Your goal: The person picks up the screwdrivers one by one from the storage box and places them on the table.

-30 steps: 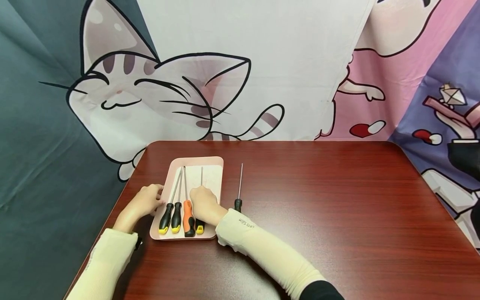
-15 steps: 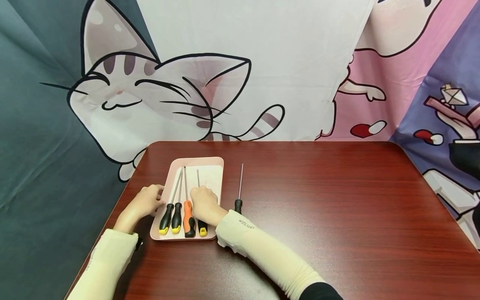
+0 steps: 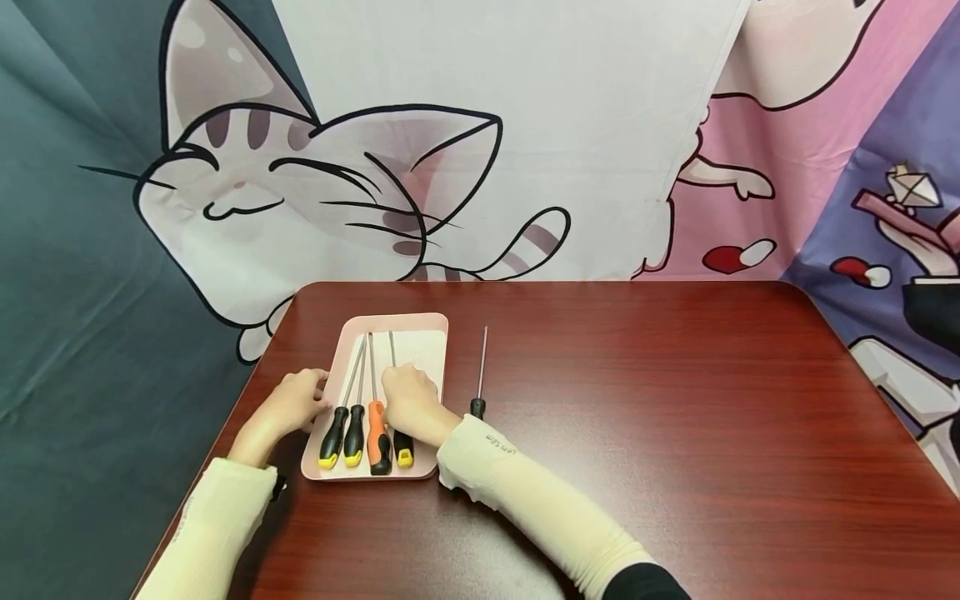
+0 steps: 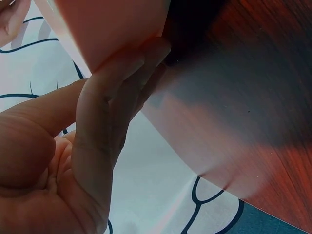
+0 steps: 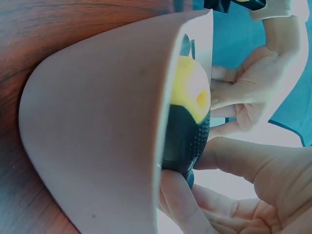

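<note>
My right hand (image 3: 412, 404) reaches into the pale pink tray (image 3: 422, 350) and pinches a screwdriver (image 3: 403, 450) by its black handle with a yellow end. Thumb and fingers meet around that handle (image 5: 183, 139) in the right wrist view. To its left in the tray lie an orange-and-black screwdriver (image 3: 377, 433) and two black-and-yellow screwdrivers (image 3: 332, 437), shafts pointing away. My left hand (image 3: 288, 404) is at the tray's left side; in the left wrist view its nearly straight fingers (image 4: 95, 126) touch the outer wall.
Right of the tray, another screwdriver (image 3: 477, 408) lies on the brown table (image 3: 637, 417), its handle partly hidden by my right sleeve (image 3: 540, 492). A cartoon-printed curtain (image 3: 562, 108) hangs behind the table's far edge.
The screwdriver in my right hand has shifted slightly within the tray, its shaft tip now further left, closer to the orange one. My left hand has stayed in place.
</note>
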Demonstrator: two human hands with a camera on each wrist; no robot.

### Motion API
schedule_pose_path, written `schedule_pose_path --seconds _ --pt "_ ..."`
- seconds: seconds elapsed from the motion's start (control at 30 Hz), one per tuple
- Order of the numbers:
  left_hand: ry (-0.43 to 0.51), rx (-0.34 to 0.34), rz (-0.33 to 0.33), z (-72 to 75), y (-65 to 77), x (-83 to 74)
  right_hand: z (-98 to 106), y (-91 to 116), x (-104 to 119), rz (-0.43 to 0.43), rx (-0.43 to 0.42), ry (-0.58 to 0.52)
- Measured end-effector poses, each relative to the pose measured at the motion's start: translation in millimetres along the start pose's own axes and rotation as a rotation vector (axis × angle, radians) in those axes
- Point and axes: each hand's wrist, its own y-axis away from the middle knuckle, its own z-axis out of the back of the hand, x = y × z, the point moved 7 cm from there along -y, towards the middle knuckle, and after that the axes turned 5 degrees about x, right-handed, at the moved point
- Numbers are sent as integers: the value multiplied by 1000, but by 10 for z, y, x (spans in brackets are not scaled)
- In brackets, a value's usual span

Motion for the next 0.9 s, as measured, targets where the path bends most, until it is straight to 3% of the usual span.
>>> schedule_pose_path --seconds 0.53,0.9 --pt "-20 -6 -8 3 3 -20 95 31 -91 -2 -5 -31" --pt "-33 -11 -11 17 15 -36 197 98 -167 -24 8 -117"
